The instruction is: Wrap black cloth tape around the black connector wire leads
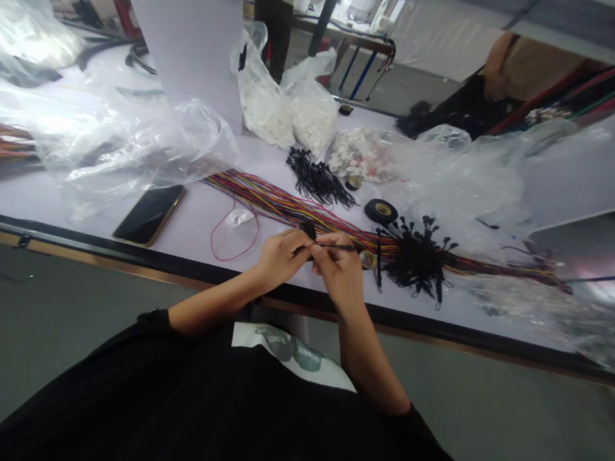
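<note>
My left hand (284, 257) is closed, its fingertips pinched round a small black piece (308, 229) that looks like a roll of tape, partly hidden by the fingers. Against it, my right hand (340, 267) is closed on a short thin black cable (339, 246), which points right. The fingertips of both hands meet over the front of the table. Just behind them runs a long bundle of red, yellow and dark wires (278, 205). A heap of short black cables with connectors (416, 256) lies on the bundle to the right, and a tape roll (368, 259) sits beside my right hand.
A phone (150, 215) and a loop of red wire (213, 240) lie left. Behind are black cables (319, 179), a black tape roll (381, 211) and bags of white connectors (312, 121). Clear plastic bags (144, 147) cover the left side. Another person (523, 70) is at the back right.
</note>
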Demonstrator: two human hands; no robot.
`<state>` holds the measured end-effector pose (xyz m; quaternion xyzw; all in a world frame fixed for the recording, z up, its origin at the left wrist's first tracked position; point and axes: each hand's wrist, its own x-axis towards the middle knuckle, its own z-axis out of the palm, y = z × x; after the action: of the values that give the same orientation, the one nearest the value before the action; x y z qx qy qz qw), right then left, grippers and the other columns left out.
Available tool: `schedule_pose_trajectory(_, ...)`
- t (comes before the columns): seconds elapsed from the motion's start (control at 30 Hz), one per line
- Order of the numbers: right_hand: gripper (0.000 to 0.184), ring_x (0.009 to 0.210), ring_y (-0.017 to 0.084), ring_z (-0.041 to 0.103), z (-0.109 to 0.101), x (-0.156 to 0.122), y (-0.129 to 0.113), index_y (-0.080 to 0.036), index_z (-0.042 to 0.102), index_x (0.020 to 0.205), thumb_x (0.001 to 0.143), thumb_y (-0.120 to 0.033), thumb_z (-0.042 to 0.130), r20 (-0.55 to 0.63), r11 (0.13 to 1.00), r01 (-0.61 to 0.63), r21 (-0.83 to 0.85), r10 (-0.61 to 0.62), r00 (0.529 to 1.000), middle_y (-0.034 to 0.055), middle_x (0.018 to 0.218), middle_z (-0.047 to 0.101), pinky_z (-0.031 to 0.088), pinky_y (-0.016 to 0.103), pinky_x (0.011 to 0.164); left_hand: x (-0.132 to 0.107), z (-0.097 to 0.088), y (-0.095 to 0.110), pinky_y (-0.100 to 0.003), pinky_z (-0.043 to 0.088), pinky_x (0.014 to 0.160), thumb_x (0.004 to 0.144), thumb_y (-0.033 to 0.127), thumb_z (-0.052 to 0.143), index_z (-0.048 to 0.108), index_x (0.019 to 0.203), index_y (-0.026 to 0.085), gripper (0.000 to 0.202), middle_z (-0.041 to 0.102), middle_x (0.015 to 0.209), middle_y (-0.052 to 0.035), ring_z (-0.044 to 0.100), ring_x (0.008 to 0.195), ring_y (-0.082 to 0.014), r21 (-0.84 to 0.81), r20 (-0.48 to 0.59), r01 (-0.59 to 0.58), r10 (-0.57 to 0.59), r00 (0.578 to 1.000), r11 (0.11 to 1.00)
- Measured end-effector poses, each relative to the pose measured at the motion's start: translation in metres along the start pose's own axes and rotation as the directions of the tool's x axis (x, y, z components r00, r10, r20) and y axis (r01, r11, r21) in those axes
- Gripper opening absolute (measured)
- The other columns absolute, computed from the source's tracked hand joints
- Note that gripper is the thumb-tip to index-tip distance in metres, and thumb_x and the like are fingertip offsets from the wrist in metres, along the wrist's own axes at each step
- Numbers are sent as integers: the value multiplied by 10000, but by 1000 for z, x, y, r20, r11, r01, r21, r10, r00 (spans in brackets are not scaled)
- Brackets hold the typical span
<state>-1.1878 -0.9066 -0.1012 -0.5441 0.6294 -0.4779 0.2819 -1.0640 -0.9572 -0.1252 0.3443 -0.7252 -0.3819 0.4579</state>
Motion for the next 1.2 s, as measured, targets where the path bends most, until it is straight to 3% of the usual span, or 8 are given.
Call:
schedule_pose_trajectory(0.13,175,596,156,617,1,3,1,-223,536,757,816,-385,561,-43,990,98,-97,-103,994,-30,618,612,470,302,613,-7,3,0,-231,432,674,764,167,577,577,732,184,37,593,740,1,555,720,-108,-126,-39,41,-46,998,991)
schedule_pose_trajectory(0.27,182,716,182,638,1,3,4,-232,540,729,824,-387,549,-143,959,203,-198,-233,962,6,748,659,479,326,671,-9,2,4,-212,459,613,657,277,721,489,1044,229,454,567,1002,-7,551,671,-61,-527,-104,207,-304,947,825)
schedule_pose_trajectory(0.47,225,747,190,655,2,0,2,-232,566,687,816,-417,573,-94,971,219,-99,-229,969,15,751,685,487,341,694,9,-15,-3,-186,300,376,597,710,625,546,868,197,585,570,718,-21,496,503,-81,-635,601,654,-270,753,412)
schedule_pose_trajectory(0.67,262,481,137,558,2,12,15,-218,501,665,763,-430,619,-114,958,3,288,31,993,-51,514,582,479,304,551,0,-18,3,-265,429,552,541,629,719,562,905,193,590,572,798,-29,539,670,-134,-592,370,353,-146,918,724)
schedule_pose_trajectory(0.8,188,582,140,584,-5,14,14,-206,555,636,740,-333,647,-101,981,38,190,-19,995,-28,596,612,473,310,619,-3,-35,6,-323,476,779,352,491,861,560,1049,213,809,550,1034,-60,540,938,-210,-327,442,51,105,891,944)
schedule_pose_trajectory(0.87,149,731,161,612,-9,12,8,-210,587,630,722,-295,667,-88,985,149,90,-142,986,-4,723,645,478,341,732,-1,-37,2,-293,472,716,451,501,833,560,1037,210,710,554,1017,-61,535,861,-180,-244,449,-53,161,879,968)
schedule_pose_trajectory(1.0,154,842,173,587,-9,10,1,-224,583,603,707,-270,687,-142,942,335,23,-329,934,3,814,617,457,358,813,5,-22,-4,-243,433,666,774,338,641,567,858,185,189,590,860,-37,531,751,-125,-128,84,-119,130,988,985)
schedule_pose_trajectory(1.2,158,455,100,471,2,3,2,-220,612,791,788,-378,610,-32,982,129,136,-126,991,-59,565,505,404,262,477,3,-8,3,-235,421,626,795,202,578,581,691,184,106,593,668,1,538,650,-110,-67,-27,-191,190,981,979)
